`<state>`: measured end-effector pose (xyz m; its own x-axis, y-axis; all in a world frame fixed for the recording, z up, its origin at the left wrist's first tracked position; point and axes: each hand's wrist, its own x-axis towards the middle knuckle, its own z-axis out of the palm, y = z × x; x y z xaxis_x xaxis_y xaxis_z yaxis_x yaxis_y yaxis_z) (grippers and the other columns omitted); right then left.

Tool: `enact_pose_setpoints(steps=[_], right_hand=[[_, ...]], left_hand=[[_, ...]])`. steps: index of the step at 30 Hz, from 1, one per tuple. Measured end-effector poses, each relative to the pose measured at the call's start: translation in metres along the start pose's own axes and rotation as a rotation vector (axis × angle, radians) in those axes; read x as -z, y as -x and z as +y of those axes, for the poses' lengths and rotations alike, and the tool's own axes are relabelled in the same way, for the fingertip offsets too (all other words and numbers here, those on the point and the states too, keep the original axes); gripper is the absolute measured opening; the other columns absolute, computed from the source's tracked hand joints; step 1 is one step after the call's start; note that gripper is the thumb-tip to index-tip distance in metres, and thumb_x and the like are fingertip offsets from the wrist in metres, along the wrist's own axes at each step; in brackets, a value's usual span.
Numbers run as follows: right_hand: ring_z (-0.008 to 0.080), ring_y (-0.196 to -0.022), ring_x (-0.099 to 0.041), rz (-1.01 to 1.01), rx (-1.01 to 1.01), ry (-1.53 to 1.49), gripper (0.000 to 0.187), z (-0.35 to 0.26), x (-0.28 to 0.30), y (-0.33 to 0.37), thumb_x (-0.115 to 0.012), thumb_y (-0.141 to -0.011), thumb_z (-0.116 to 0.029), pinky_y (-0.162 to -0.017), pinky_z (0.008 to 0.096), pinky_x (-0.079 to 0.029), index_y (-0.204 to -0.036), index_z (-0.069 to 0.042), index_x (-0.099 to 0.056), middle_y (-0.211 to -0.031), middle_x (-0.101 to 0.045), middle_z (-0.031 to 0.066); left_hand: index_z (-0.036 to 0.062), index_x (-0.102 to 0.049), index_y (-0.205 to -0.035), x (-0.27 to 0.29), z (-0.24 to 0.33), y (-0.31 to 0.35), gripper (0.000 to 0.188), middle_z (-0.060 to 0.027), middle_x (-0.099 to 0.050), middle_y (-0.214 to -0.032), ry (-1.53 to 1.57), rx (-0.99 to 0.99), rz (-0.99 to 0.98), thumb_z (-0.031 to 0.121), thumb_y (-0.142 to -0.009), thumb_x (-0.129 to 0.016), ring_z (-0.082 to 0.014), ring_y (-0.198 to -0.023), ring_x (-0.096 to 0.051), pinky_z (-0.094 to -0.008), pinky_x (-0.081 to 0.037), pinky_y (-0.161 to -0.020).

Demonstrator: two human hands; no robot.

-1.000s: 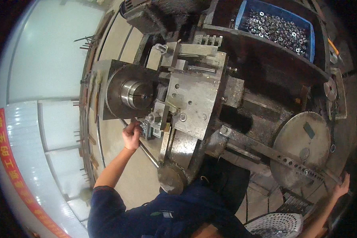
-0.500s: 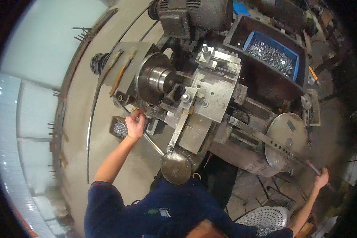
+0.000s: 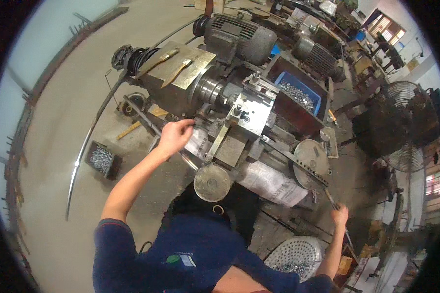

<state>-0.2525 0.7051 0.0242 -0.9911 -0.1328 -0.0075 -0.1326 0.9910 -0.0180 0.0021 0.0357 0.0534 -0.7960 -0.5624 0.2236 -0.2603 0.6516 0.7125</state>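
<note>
A small metalworking lathe with a shiny chuck (image 3: 210, 91) stands before me. My left hand (image 3: 177, 136) is in front of the machine, below the chuck, its thumb and fingers curled together; whatever they may pinch is too small to make out. A metal rod (image 3: 189, 160) passes beneath that wrist. Off to the right, my right hand (image 3: 341, 215) is wrapped round the end of a long lever (image 3: 330, 197), which runs from a flat bar with holes (image 3: 303, 167) beside a large round disc (image 3: 311, 161). Between my hands lie the tool slide (image 3: 252, 115) and a round handwheel (image 3: 212, 182).
Behind the slide, a blue tray (image 3: 319, 106) of small metal parts sits in a dark box. Another bin of parts (image 3: 101, 160) stands on the floor at left. A perforated bowl (image 3: 298, 246) is at lower right. Two brushes (image 3: 177, 72) lie on the headstock; a large fan (image 3: 406, 124) stands at right.
My view has tilted up, showing more of the workshop. My left hand has moved off the rod toward the chuck. My right hand stays on the lever, which appears drawn nearer.
</note>
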Motion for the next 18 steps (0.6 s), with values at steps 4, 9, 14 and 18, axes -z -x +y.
enact_pose_setpoints(steps=[4,9,14,18], right_hand=[[0.0313,-0.115,-0.05,0.072,0.346,-0.43,0.047,-0.175,0.083,0.009,-0.062,-0.06,-0.008,-0.097,0.0359,-0.039,-0.107,-0.002,-0.062,-0.122,-0.054,0.0163],[0.0313,-0.111,-0.051,-0.037,0.887,-0.696,0.046,-0.377,0.105,0.009,-0.065,-0.054,-0.007,-0.094,0.0367,-0.041,-0.101,-0.008,-0.064,-0.124,-0.052,0.0143],[0.0306,-0.11,-0.052,0.001,1.12,-0.636,0.042,-0.464,0.087,-0.012,-0.061,-0.055,-0.011,-0.088,0.0352,-0.044,-0.097,-0.009,-0.066,-0.122,-0.052,0.0127],[0.0329,-0.11,-0.051,-0.007,1.128,-0.549,0.039,-0.471,0.077,-0.025,-0.063,-0.054,-0.015,-0.092,0.0381,-0.042,-0.093,-0.009,-0.068,-0.122,-0.052,0.0153]], left_hand=[[0.006,-0.063,-0.103,-0.027,0.061,-0.013,0.037,-0.0131,-0.063,-0.066,-0.085,-0.125,0.033,0.033,-0.078,-0.06,-0.029,-0.063,-0.063,-0.0378,-0.049,-0.058],[0.0037,-0.062,-0.089,-0.052,0.083,-0.031,0.047,-0.0142,-0.063,-0.066,-0.238,-0.092,0.021,0.049,-0.077,-0.057,-0.0344,-0.066,-0.063,-0.045,-0.049,-0.058],[0.0027,-0.061,-0.077,-0.055,0.092,-0.031,0.045,-0.0168,-0.062,-0.063,-0.28,-0.132,0.038,0.047,-0.077,-0.058,-0.0339,-0.061,-0.062,-0.0446,-0.048,-0.056],[0.0044,-0.064,-0.081,-0.054,0.093,-0.039,0.043,-0.0162,-0.062,-0.063,-0.306,-0.142,0.051,0.047,-0.077,-0.058,-0.0331,-0.061,-0.062,-0.0445,-0.048,-0.055]])
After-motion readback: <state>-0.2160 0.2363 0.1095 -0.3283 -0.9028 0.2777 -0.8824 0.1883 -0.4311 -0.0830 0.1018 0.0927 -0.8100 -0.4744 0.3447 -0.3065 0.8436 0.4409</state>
